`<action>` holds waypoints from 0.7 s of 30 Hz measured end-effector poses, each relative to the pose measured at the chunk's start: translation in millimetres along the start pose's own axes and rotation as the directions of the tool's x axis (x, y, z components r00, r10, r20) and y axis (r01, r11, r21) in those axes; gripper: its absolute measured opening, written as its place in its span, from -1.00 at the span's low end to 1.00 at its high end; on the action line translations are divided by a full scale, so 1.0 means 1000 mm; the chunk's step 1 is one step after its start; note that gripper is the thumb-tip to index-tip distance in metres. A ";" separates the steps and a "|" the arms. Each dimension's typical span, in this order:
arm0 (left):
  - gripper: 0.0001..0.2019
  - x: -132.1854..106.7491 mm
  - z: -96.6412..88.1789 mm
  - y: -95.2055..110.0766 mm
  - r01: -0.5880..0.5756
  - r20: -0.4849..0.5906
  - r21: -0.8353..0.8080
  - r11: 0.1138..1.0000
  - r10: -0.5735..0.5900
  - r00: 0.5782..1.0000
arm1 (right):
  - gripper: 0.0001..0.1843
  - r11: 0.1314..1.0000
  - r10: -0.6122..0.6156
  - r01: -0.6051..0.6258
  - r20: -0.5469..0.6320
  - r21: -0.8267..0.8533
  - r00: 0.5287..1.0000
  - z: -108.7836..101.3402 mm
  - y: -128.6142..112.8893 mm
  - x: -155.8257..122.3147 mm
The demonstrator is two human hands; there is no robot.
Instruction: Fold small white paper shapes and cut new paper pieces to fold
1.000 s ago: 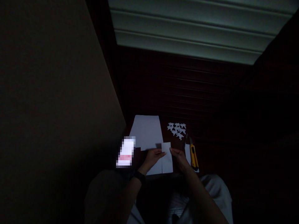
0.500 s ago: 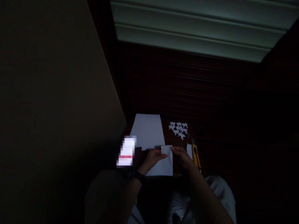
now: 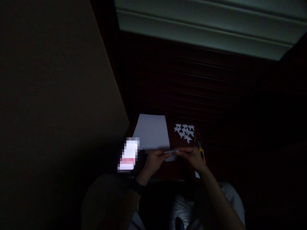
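My left hand [image 3: 155, 159] pinches the left side of a small piece of white paper [image 3: 171, 152], its thumb and fingers pressed together. From the other side, my right hand [image 3: 191, 156] grips the same piece, so both hands meet close together over the table. The paper looks folded, with a part of it hanging below the fingers. Just beyond the hands lies a large stack of white paper sheets [image 3: 152, 132]. Past my right hand, several small white folded paper shapes [image 3: 184, 131] are gathered in a cluster.
A yellow box cutter [image 3: 201, 155] lies right of my right hand, partly hidden by it, near a dark slim tool [image 3: 194, 140]. A lit phone screen [image 3: 129, 155], pixelated, stands at the left. A wall [image 3: 59, 80] rises on the left.
The white paper has been lifted and folded between both hands; before, it reached down flat toward the table's near edge. My right hand has moved slightly right and now covers part of the box cutter.
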State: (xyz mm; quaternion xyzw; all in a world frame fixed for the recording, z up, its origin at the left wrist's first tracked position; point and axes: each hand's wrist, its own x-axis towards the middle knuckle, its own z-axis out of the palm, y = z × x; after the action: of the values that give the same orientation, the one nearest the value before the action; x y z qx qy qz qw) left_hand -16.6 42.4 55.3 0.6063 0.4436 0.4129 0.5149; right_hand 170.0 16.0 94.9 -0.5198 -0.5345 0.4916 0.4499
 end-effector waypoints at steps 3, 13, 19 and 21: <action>-0.80 -0.004 -0.007 0.023 -0.209 0.021 0.037 0.977 0.209 0.978 | -0.76 0.995 -0.092 0.093 0.029 -0.035 0.995 -0.002 -0.016 -0.004; -0.73 -0.012 -0.018 0.042 -0.366 0.079 0.199 0.909 0.358 0.930 | -0.81 0.960 -0.262 0.266 0.061 -0.085 0.963 0.000 -0.042 -0.013; -0.77 -0.021 -0.018 0.059 -0.316 0.118 0.219 0.923 0.297 0.948 | -0.80 0.957 -0.250 0.258 0.073 -0.133 0.966 -0.001 -0.049 -0.019; -0.77 -0.022 -0.018 0.062 -0.313 0.124 0.229 0.922 0.291 0.949 | -0.78 0.962 -0.233 0.244 0.094 -0.125 0.968 -0.001 -0.052 -0.022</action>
State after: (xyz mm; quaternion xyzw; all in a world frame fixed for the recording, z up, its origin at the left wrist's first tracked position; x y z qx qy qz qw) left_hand -33.1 21.1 117.7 0.7439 0.3694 0.4022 0.3852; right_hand 166.1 -4.3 147.2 -0.4613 -0.6426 0.4163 0.4483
